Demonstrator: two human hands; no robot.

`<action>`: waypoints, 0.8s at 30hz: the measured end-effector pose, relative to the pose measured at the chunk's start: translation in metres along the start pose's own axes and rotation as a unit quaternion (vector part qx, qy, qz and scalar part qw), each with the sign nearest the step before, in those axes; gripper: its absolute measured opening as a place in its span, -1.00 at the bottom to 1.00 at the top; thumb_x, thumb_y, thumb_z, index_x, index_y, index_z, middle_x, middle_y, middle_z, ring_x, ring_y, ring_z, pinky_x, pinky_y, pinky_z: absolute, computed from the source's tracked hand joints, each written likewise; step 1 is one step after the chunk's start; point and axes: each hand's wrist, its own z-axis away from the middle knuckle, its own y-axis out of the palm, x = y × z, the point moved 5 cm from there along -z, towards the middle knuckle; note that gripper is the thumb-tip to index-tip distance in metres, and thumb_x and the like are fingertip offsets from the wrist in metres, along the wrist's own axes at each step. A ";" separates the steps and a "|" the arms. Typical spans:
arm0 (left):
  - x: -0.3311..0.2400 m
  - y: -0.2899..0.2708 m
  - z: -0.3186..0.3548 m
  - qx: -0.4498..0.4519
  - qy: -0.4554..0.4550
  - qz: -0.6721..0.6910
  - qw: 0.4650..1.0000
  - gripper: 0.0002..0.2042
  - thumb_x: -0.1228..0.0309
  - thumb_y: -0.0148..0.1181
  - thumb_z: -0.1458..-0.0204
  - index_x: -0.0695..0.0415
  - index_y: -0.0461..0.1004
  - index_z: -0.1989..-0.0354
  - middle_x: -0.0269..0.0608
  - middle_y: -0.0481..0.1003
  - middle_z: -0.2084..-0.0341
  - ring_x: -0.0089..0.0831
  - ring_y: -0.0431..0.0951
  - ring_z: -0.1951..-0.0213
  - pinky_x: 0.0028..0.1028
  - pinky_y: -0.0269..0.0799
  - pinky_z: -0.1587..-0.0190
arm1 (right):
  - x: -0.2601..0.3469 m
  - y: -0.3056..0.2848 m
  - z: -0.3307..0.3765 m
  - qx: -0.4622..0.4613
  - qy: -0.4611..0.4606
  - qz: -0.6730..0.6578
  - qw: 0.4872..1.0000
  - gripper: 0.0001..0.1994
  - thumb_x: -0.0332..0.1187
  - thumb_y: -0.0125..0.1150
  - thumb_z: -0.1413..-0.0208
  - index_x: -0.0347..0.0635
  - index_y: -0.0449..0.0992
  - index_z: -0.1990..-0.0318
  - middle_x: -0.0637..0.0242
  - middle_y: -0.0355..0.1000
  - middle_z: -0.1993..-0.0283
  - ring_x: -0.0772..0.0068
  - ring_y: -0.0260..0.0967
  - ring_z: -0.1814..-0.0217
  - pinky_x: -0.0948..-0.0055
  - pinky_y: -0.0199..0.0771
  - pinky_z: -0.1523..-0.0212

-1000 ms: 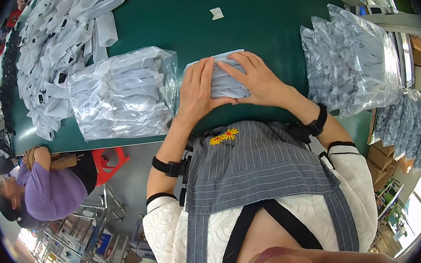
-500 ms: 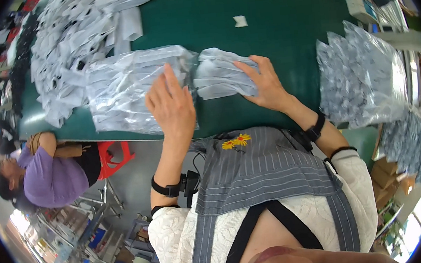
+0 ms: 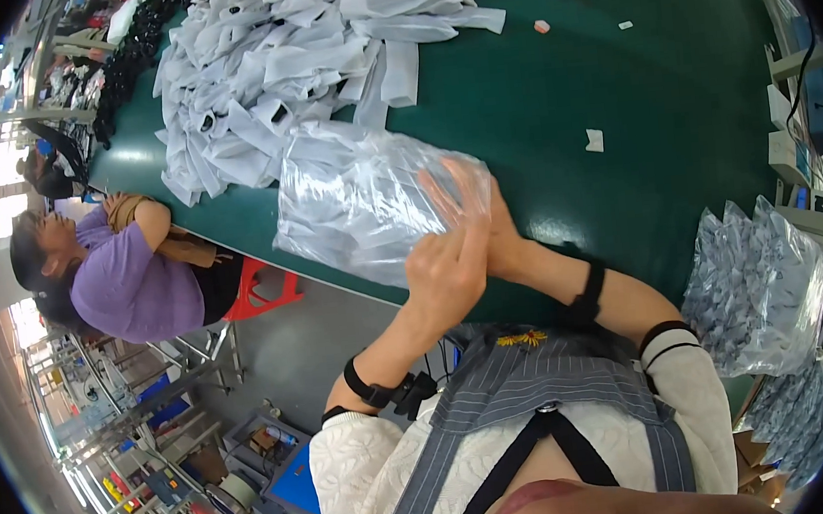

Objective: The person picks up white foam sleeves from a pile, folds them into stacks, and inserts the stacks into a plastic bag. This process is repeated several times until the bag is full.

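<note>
A clear plastic bag [image 3: 348, 199] packed with flat whitish pieces lies near the table's front edge, its mouth toward my hands. The fingers of my right hand [image 3: 499, 225] are inside the mouth, stretched out and showing through the film. My left hand [image 3: 447, 271] is closed at the near corner of the mouth, its curled fingers pinching the bag's edge. The small bundle of pieces cannot be made out separately from the bag's contents. A large loose heap of the same whitish pieces [image 3: 286, 57], some with black spots, spreads behind the bag.
Filled clear bags [image 3: 752, 291] stand at the right, with grey pieces [image 3: 803, 419] below them. Small white scraps [image 3: 595, 140] dot the green table [image 3: 651, 89]. A person in a purple top [image 3: 130, 282] sits at the left by a red stool [image 3: 263, 290].
The small bundle went from the table toward the bag with my right hand, whose fingers are now inside. My left hand went from resting on the bag to its mouth. The view shifted.
</note>
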 end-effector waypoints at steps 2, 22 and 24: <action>0.000 0.006 -0.009 0.011 0.028 0.009 1.000 -0.85 0.56 0.20 0.04 0.18 0.51 0.26 -0.23 0.40 0.67 -0.29 0.47 0.61 -0.34 0.30 0.56 | -0.012 0.024 -0.015 -0.076 -0.025 0.051 0.995 -0.39 -0.38 0.21 0.07 -0.21 0.32 -0.23 -0.11 0.18 -0.23 -0.13 0.10 -0.31 -0.02 0.15 -0.26; 0.007 0.000 -0.141 0.022 -0.025 0.173 0.984 -0.69 0.62 0.25 0.05 0.17 0.51 0.07 -0.16 0.50 0.52 -0.31 0.51 0.51 -0.46 0.40 0.44 | -0.210 -0.036 -0.245 -0.070 -0.077 0.172 0.980 -0.30 -0.25 0.41 0.12 -0.01 0.26 -0.24 -0.02 0.19 -0.20 0.01 0.16 -0.23 0.07 0.19 -0.21; -0.003 0.002 -0.142 0.030 -0.026 0.177 0.983 -0.70 0.60 0.26 0.05 0.18 0.51 0.08 -0.15 0.50 0.52 -0.28 0.52 0.50 -0.43 0.41 0.43 | -0.236 -0.019 -0.263 0.064 -0.019 0.216 0.974 -0.26 -0.19 0.46 0.23 0.09 0.31 -0.21 0.03 0.25 -0.10 0.00 0.18 -0.20 0.04 0.15 -0.17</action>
